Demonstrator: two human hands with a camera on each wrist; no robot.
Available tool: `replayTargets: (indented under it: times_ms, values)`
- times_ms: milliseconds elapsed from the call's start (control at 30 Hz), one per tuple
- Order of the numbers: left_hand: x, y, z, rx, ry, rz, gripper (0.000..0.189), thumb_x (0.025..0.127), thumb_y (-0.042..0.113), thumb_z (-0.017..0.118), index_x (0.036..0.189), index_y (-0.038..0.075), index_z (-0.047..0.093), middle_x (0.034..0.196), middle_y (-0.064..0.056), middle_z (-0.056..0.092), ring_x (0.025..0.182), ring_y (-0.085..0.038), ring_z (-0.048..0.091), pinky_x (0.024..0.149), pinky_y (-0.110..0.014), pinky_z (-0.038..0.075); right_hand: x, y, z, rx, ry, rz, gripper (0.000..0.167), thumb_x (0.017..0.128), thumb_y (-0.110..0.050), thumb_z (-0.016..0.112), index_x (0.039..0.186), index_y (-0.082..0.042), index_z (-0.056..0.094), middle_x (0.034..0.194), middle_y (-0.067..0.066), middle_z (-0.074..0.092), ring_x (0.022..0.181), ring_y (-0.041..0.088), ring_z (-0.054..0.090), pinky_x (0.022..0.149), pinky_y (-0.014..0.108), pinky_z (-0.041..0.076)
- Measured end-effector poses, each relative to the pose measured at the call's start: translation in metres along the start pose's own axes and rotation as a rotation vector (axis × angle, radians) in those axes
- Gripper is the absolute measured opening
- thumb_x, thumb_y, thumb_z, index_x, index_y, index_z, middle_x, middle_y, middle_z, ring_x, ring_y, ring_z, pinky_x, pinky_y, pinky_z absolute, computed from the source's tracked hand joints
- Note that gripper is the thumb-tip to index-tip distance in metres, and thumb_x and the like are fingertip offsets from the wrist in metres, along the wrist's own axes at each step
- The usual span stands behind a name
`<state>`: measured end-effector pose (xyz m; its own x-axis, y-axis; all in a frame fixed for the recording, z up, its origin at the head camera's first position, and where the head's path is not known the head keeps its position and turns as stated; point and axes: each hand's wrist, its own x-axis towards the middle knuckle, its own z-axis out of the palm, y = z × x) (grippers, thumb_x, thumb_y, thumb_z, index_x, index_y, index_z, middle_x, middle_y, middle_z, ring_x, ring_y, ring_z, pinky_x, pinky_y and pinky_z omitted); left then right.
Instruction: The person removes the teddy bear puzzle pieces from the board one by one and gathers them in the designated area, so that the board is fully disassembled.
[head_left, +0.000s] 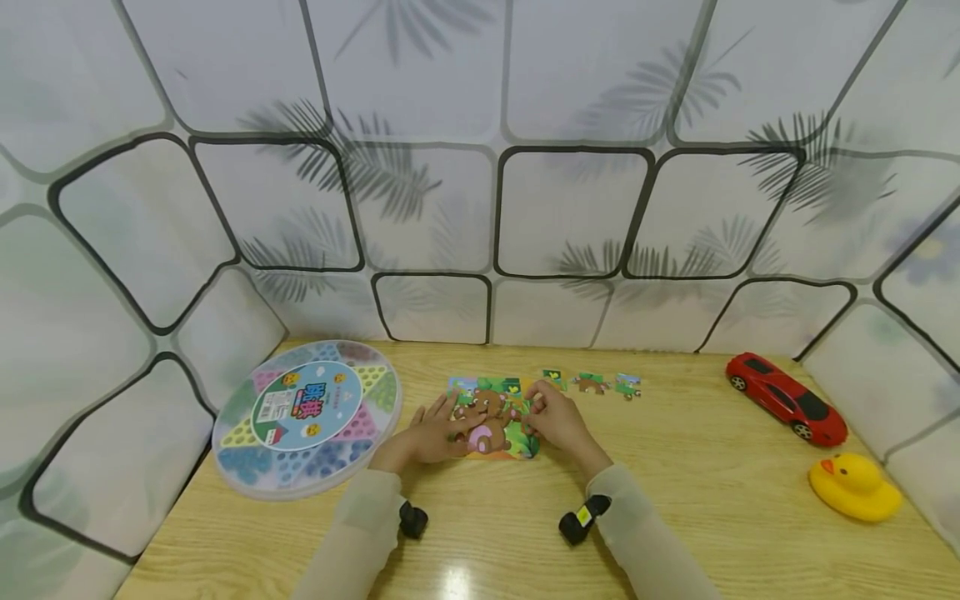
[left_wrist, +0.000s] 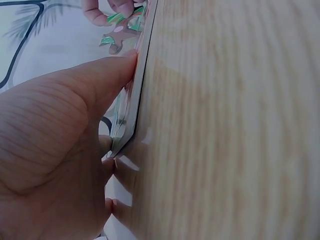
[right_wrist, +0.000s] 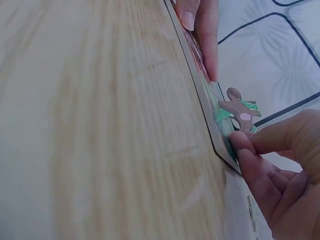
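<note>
A bear jigsaw puzzle [head_left: 491, 440] in a flat, thin-edged board lies on the wooden table between both hands. My left hand [head_left: 435, 435] rests at its left side, thumb laid over the picture and the other fingers spread by the edge. At the right side, my right hand [head_left: 557, 421] pinches a brown and green puzzle piece [right_wrist: 243, 114] between thumb and fingertips. That piece stands tilted up from the board in both wrist views. Just beyond the right hand lie three loose pieces: one green [head_left: 553, 377], one brown [head_left: 591, 383] and one green and blue [head_left: 628, 385].
To the left sits a round Chinese checkers set [head_left: 382, 433] under a clear lid. A red toy car [head_left: 786, 400] and a yellow rubber duck [head_left: 855, 487] are at the far right. Patterned fabric walls [head_left: 570, 217] enclose the table's back and sides.
</note>
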<state>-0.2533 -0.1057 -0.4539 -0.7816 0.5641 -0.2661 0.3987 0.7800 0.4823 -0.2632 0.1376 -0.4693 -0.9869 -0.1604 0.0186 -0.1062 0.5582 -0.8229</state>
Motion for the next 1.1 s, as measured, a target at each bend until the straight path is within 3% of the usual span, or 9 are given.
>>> replayTargets:
  times_ms: [533,867,1100]
  values:
    - [-0.0009,-0.0008,0.0009,-0.005,0.006,0.009,0.052,0.099,0.037,0.046,0.148,0.027,0.034,0.157,-0.02,-0.005,0.143,-0.039,-0.004,0.109,-0.063,0.0,0.003,0.0024,-0.0036,0.074,-0.07,0.034,0.014,0.09,-0.001,0.061,0.101,-0.008,0.054,0.071,0.008,0.06,0.062,0.016,0.066,0.056,0.029,0.054]
    - [0.0002,-0.001,0.0004,-0.01,0.004,0.004,0.052,0.099,0.038,0.047,0.148,0.027,0.034,0.157,-0.02,-0.007,0.143,-0.038,-0.005,0.109,-0.062,-0.001,0.0066,0.0069,-0.0063,0.262,-0.1,0.108,0.017,0.092,-0.004,0.06,0.108,-0.004,0.052,0.075,0.012,0.063,0.064,0.019,0.067,0.057,0.029,0.053]
    - [-0.0019,-0.0004,0.0,0.002,0.007,0.013,0.051,0.099,0.037,0.045,0.148,0.027,0.035,0.157,-0.02,-0.004,0.143,-0.038,-0.002,0.109,-0.063,0.001,0.0054,0.0087,-0.0081,0.319,-0.098,0.096,0.021,0.091,-0.008,0.062,0.11,0.001,0.054,0.075,0.014,0.064,0.061,0.018,0.066,0.054,0.027,0.053]
